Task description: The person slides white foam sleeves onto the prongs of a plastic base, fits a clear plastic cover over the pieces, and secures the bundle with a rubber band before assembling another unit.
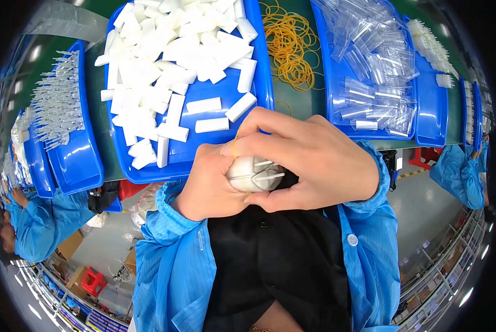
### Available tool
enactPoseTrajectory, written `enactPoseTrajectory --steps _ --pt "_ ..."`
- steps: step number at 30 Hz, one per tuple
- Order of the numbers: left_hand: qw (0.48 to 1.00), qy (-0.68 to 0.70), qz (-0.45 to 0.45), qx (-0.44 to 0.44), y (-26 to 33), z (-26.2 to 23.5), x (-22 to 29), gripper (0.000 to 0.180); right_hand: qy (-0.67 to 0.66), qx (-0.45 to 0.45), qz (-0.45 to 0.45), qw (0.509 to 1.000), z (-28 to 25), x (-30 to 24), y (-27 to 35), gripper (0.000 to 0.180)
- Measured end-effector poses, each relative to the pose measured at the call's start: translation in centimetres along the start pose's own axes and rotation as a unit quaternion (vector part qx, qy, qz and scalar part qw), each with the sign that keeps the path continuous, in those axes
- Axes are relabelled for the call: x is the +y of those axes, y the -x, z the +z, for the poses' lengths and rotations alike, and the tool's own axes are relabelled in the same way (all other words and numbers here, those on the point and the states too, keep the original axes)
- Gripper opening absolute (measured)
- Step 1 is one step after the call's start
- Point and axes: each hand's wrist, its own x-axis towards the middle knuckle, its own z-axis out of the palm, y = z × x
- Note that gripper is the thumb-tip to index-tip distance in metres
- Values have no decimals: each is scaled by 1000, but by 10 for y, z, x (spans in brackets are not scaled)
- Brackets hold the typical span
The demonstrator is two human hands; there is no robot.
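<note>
In front of my chest, both hands meet around a bundle of white pieces with thin pale prongs sticking out of one end. My left hand is closed round the bundle from the left. Reaching over from the other side, my right hand curls its fingers and thumb about it. A thin yellow rubber band runs by the right fingertips and over the bundle's far side; the fingers hide most of its loop.
A blue tray of white foam-like blocks stands ahead. Right of it lie loose yellow rubber bands and a tray of clear plastic sleeves. A tray at left holds white pronged pieces. Co-workers in blue sit at both sides.
</note>
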Motion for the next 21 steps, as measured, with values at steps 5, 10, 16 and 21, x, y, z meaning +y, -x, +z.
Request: enactPoseTrajectory --steps 5,10,16,21 --pt "998 36 28 50 -1 -13 4 30 -252 115 89 957 8 -1 -1 41" --pt "943 248 -50 216 3 -15 2 27 -11 142 3 990 8 -4 3 29" --pt "883 427 -96 168 -6 -20 10 29 -57 102 -110 987 14 -12 6 22" --pt "855 474 -115 176 -10 -15 5 29 -181 97 -187 961 29 -17 0 18"
